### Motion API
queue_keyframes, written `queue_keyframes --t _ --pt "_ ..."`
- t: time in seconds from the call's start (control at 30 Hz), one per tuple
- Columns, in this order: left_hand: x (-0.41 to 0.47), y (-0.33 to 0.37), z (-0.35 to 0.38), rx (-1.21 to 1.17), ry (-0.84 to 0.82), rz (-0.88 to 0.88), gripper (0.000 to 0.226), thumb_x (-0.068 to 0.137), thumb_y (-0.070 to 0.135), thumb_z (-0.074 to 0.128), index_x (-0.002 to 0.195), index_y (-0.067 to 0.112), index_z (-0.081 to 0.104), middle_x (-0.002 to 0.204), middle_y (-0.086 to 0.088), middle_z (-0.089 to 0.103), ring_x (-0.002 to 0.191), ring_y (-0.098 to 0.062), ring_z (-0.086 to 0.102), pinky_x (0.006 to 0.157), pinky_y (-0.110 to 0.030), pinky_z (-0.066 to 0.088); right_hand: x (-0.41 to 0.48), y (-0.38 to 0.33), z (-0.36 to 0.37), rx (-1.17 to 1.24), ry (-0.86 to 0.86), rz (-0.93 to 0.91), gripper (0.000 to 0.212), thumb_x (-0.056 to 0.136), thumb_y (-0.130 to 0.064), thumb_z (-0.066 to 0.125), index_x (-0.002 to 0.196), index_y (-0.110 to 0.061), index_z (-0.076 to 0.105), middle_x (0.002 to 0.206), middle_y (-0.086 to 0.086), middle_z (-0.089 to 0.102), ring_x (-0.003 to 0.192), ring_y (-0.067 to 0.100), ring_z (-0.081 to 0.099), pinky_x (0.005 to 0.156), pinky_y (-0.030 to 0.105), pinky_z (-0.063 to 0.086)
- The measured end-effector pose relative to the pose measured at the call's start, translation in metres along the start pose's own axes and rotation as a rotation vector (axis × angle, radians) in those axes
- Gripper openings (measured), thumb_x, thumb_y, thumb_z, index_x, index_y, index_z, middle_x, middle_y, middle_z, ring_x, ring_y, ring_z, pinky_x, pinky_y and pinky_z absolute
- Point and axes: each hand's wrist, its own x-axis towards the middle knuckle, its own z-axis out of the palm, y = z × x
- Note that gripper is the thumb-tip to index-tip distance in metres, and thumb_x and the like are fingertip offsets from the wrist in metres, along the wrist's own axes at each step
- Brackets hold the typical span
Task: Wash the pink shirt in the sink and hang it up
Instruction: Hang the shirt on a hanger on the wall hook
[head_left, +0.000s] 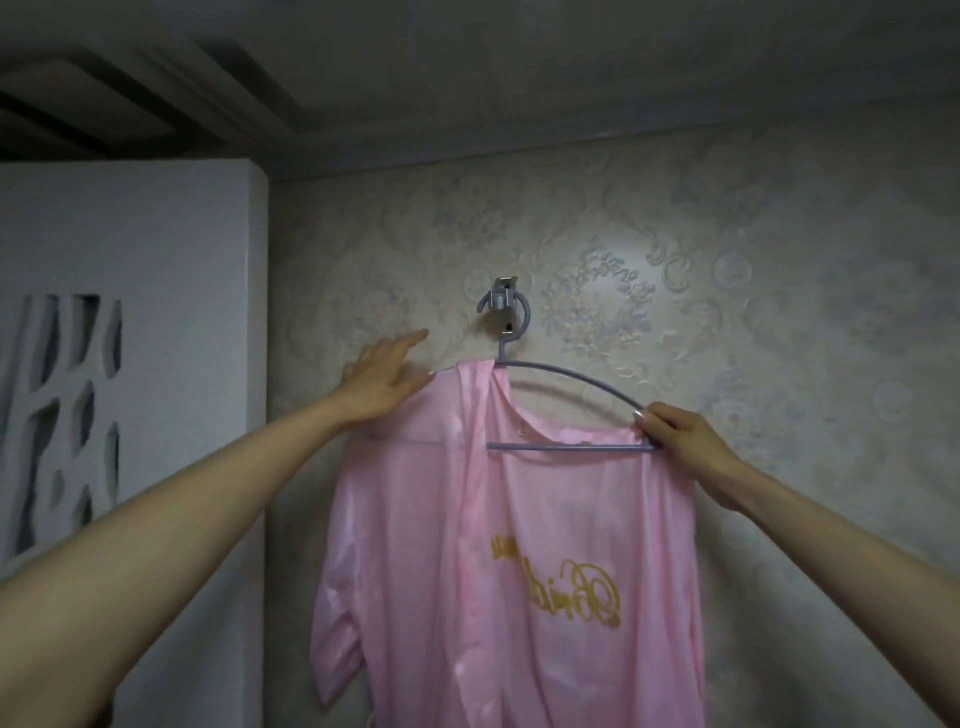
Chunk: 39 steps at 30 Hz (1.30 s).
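1. Well to the left of the small metal wall hook (504, 299), a white panel (130, 234) pierced with irregular cut-out openings stands forward of the wall.
2. The left hand (387, 379) reaches up below and left of the wall hook. Its fingers are straight and spread apart, and the palm lies on the shoulder of the garment, gripping nothing.
3. The glossy pink shirt (519, 545) with gold script lettering hangs directly beneath the wall hook. Its long axis runs vertically, with the collar at the top toward the hook and the body falling out of view at the bottom edge. The fabric covers the left half of its support and sags across the lower bar, and one short sleeve hangs low on the left.
4. The lilac-grey curved plastic hanger (571, 374) carries the shirt. Its looped top is caught on the wall hook, and its right arm curves down bare.
5. The right hand (670, 426), below and right of the wall hook, pinches the hanger's right end between thumb and fingers, where the curve meets the straight bar.
6. Behind and to the right of the wall hook spreads cream embossed floral wallpaper (779, 286). Above it runs a pale ceiling (571, 67) with stepped mouldings.
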Motion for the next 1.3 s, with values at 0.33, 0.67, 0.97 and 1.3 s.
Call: queue_keyframes --t 0.33,0.67,0.97,1.3 --pt "-0.008 -0.041 0.030 -0.304 0.206 0.001 0.021 0.098 0.008 0.046 0.080 0.008 0.055 0.083 -0.014 0.058 0.081 -0.018 0.050 0.066 -0.024 0.032 -0.001 -0.003 -0.042 0.142 -0.145 0.342 0.034 0.081 -0.033 0.070 0.104 -0.008 0.069 0.103 0.008 0.068 0.091 0.017 0.060 0.082 0.028 0.046" --pt "-0.009 -0.054 0.035 -0.406 0.286 -0.036 0.011 0.090 0.005 0.059 0.087 0.000 0.068 0.086 -0.007 0.066 0.072 0.002 0.053 0.064 -0.005 0.037 0.033 -0.048 -0.057 -0.117 0.330 0.187 0.020 0.073 -0.005 0.073 0.062 -0.020 0.065 0.060 -0.008 0.061 0.069 0.010 0.054 0.061 0.019 0.043" --pt "-0.034 -0.074 0.040 -0.490 0.260 -0.099 0.013 0.092 0.003 0.055 0.087 0.000 0.067 0.090 -0.008 0.066 0.084 -0.017 0.055 0.066 -0.006 0.039 0.058 -0.112 -0.016 -0.597 0.283 -0.097 0.037 0.083 -0.034 0.067 0.062 -0.006 0.054 0.059 0.009 0.049 0.061 0.024 0.047 0.058 0.035 0.036" --pt "-0.023 -0.040 0.010 -0.488 0.049 -0.074 0.030 0.091 0.049 0.052 0.090 0.020 0.061 0.090 0.003 0.062 0.085 -0.014 0.056 0.078 -0.028 0.041 0.026 -0.096 0.005 -0.553 -0.068 -0.108 0.036 0.089 -0.023 0.060 0.058 -0.007 0.060 0.051 0.001 0.061 0.042 0.008 0.052 0.050 0.021 0.043"
